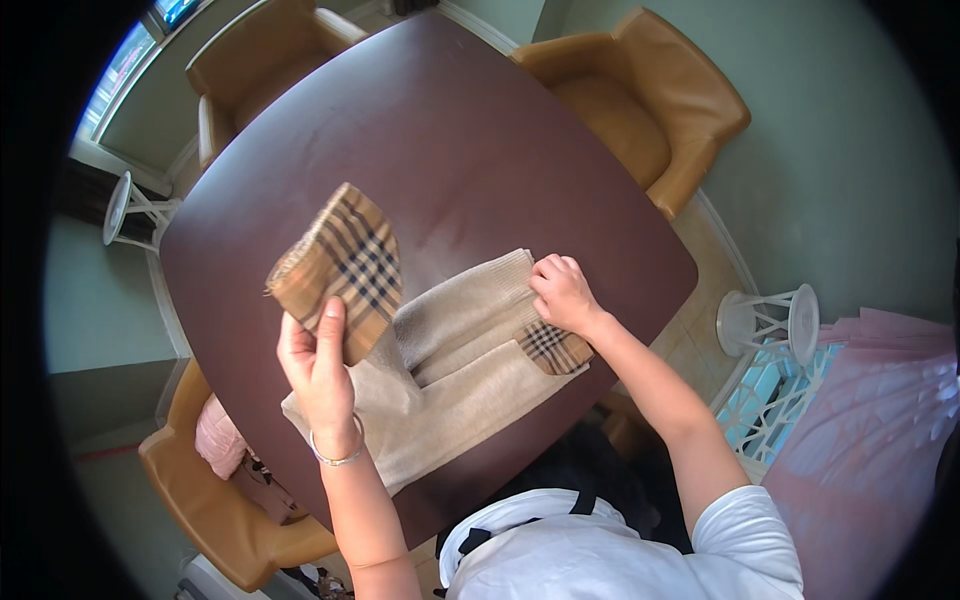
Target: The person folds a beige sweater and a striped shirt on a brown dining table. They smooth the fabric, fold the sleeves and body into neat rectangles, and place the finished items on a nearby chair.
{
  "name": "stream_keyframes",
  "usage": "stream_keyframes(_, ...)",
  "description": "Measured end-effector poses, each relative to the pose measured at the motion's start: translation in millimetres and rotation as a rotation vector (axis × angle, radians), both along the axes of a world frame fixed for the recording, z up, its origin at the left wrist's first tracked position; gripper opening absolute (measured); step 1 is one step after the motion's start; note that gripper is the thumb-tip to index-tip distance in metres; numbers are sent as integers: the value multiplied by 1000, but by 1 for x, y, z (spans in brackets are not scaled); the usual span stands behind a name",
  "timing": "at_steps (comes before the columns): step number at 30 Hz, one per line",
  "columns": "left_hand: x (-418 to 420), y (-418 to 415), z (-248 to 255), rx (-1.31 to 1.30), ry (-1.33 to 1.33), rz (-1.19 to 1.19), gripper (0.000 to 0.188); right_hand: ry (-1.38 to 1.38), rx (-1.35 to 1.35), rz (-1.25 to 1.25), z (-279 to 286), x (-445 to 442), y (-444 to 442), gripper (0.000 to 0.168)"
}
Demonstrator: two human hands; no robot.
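Observation:
A beige knit garment [457, 420] lies spread at the near edge of the dark reddish-brown table, with a ribbed band [506, 274] along its far right edge. Between thumb and fingers, my left hand [319, 367] grips a tan, black and white checked fabric end [360, 270], raised above the tabletop. Its lower part overlaps the beige knit; I cannot tell whether the two are joined. Curled fingers of my right hand [562, 296] rest at the ribbed band, pinching its edge. Just below that hand, a second checked fabric piece [555, 347] lies on the garment.
The table [450, 127] has rounded corners. Tan leather armchairs stand at far left [255, 60], far right [637, 105] and near left [225, 525], the last bearing a pink item [219, 439]. White stands [772, 322] and pink tulle [870, 420] are at right.

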State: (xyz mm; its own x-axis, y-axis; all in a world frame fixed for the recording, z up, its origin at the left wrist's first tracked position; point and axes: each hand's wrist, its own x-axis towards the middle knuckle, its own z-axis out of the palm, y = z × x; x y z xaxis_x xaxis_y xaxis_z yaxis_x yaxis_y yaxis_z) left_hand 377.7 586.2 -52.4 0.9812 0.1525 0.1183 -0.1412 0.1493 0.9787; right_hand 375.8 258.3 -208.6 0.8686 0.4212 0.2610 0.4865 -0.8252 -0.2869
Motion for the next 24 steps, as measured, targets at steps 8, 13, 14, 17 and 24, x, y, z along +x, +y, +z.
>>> stream_keyframes(8, -6, 3, 6, -1, -50, 30, 26, 169, 214, -3, -12, -6, 69, 17)
stream_keyframes(13, -11, -22, 5, 243, 147, -86, 27, 842, 1072, -91, 25, 2, 69, 36)
stream_keyframes(14, -11, -36, 3, 480, 111, -225, 33, 997, 1337, -134, 35, 3, 64, 59)
stream_keyframes(17, -24, -37, -28, 625, 224, -388, 45, 1053, 1736, -309, 51, 0, 54, 82)
stream_keyframes(24, -80, 92, -101, 1190, 592, 26, 57, 881, 1203, -667, 28, -2, 41, 33)
